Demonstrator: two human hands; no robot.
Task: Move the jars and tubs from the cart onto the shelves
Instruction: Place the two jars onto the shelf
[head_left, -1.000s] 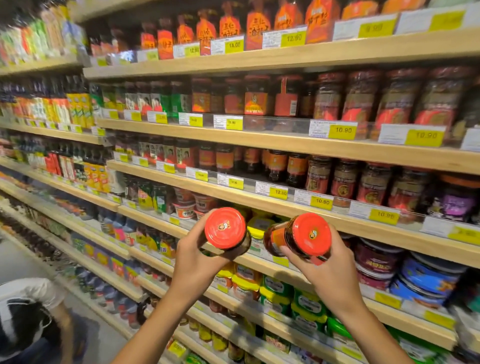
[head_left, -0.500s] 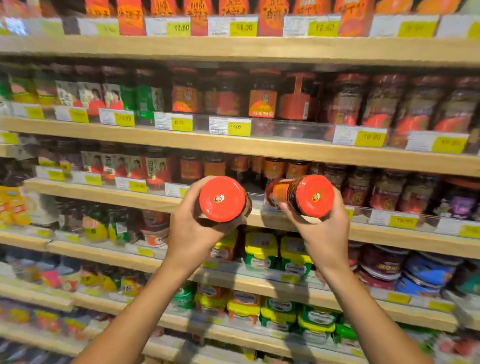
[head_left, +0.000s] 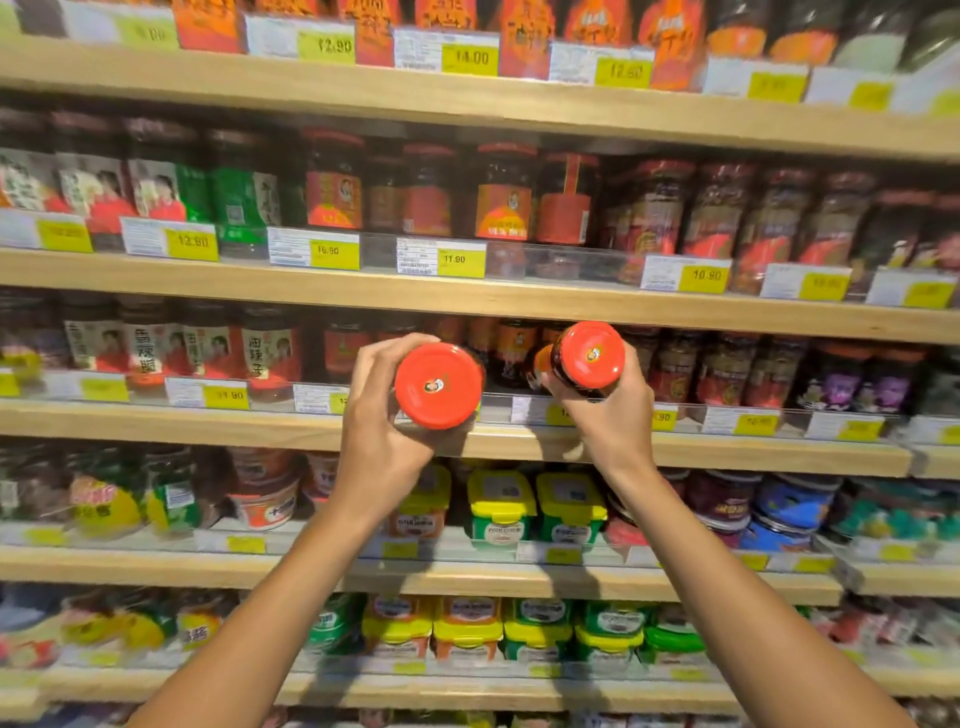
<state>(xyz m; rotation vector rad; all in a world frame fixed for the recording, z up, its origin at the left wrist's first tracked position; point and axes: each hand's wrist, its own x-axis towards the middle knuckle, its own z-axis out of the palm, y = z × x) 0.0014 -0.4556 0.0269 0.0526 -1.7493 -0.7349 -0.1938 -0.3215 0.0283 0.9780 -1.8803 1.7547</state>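
Note:
My left hand (head_left: 374, 441) grips a dark sauce jar with a red lid (head_left: 438, 385), the lid facing me. In my right hand (head_left: 613, 421) is a second red-lidded jar (head_left: 589, 356), tilted so its base points into the shelf. Both jars hang just in front of the third wooden shelf (head_left: 208, 423), at the row of like dark jars (head_left: 511, 348) behind a clear rail. The right jar is slightly higher and farther in. The cart is out of sight.
Wooden shelves stacked above and below are packed with jars, with yellow price tags (head_left: 335, 254) along the edges. Green and yellow tubs (head_left: 501, 501) sit one shelf down under my hands. Red-labelled jars (head_left: 503, 195) fill the shelf above.
Both hands have risen with their jars from the tub shelf up to the third shelf's edge and moved closer to it. My view has swung right and toward the shelves.

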